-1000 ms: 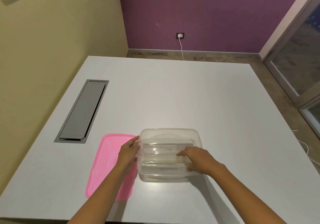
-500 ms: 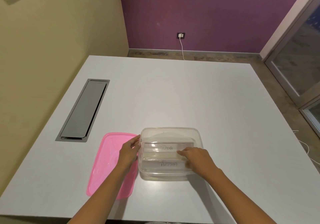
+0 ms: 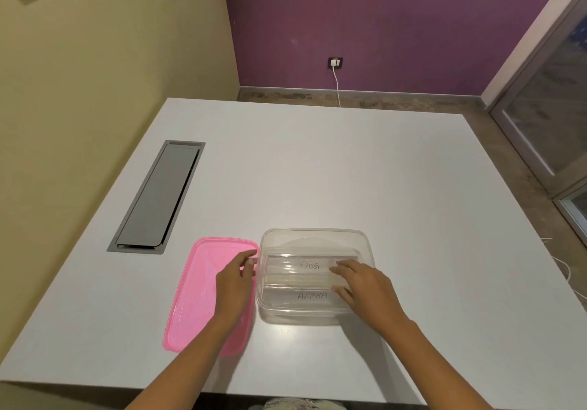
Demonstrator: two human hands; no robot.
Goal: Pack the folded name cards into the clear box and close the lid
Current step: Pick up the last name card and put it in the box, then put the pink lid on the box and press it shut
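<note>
My left hand (image 3: 236, 279) braces the left wall of the clear box (image 3: 314, 230), above the pink lid (image 3: 197, 282). My right hand (image 3: 365, 286) rests inside, fingers touching the DOG card (image 3: 308, 265) and the ALPHA card (image 3: 313, 296).

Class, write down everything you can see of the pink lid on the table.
The pink lid is translucent pink plastic, a rounded-corner rectangle with a raised rim. It lies flat on the white table, off the clear box and just left of it; whether they touch is unclear. The left hand and forearm reach across its right part, hiding that edge.
</note>
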